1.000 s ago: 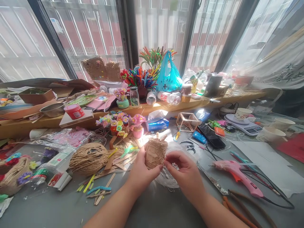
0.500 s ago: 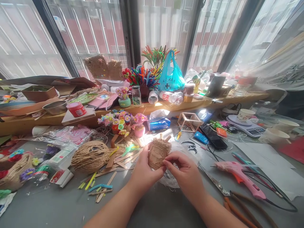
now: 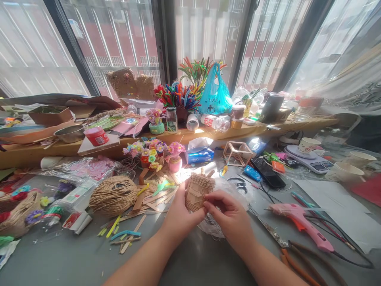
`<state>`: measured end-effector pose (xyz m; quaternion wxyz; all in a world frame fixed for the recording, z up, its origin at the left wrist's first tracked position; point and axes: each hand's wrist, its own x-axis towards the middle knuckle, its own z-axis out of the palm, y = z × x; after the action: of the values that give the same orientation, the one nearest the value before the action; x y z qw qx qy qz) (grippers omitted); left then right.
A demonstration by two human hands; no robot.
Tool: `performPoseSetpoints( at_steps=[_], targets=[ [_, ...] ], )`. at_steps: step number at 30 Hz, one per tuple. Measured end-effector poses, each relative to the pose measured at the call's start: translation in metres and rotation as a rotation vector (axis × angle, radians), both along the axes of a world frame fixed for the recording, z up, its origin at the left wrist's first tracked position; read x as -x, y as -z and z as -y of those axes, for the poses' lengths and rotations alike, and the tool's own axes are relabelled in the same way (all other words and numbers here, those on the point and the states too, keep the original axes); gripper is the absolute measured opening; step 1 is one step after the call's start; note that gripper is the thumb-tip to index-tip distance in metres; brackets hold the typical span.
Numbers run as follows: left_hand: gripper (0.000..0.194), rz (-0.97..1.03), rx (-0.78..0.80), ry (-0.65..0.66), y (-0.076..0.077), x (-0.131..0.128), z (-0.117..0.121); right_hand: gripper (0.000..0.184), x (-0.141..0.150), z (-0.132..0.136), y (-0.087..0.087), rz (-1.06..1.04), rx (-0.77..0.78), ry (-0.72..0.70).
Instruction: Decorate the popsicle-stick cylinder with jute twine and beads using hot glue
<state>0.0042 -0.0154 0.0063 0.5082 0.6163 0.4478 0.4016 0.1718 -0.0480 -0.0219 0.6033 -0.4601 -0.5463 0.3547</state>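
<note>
A small cardboard craft piece (image 3: 195, 190) with twine wound round its top and bottom is held up over the middle of the table. My left hand (image 3: 176, 215) grips it from the left side and below, the thumb lying along its lower edge. At the piece's right edge, the thumb and forefinger of my right hand (image 3: 230, 214) are pinched together. Whatever is between those fingertips is too small to make out. Crumpled clear plastic (image 3: 210, 228) lies beneath and behind both hands. A ball of twine (image 3: 113, 195) rests left of my left hand.
On the right lie a pink glue gun (image 3: 303, 222), large metal shears (image 3: 274, 234), black-handled scissors (image 3: 238, 183) and a phone (image 3: 268, 172). Craft sticks (image 3: 154, 202) are scattered on the left. Behind stand crochet flowers (image 3: 149, 151), a tissue pack (image 3: 200, 155) and a wooden frame (image 3: 237, 153).
The camera view has shifted very slightly. Both hands and the craft piece are almost where they were, with the right fingertips still pinched at its edge.
</note>
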Motion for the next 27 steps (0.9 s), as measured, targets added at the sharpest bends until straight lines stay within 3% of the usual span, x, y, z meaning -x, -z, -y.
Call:
performPoseSetpoints(
  at_steps=[16,27],
  targets=[
    [0.077,0.009,-0.013,0.027,-0.0052,0.0009,0.0005,0.015,0.0007,0.0029,-0.0073,0.003,0.022,0.034],
    [0.086,-0.086,-0.06,-0.013,-0.0045,0.0003,0.0025,0.015,-0.0021,0.0046,-0.0083,0.169,-0.034,0.067]
  ],
)
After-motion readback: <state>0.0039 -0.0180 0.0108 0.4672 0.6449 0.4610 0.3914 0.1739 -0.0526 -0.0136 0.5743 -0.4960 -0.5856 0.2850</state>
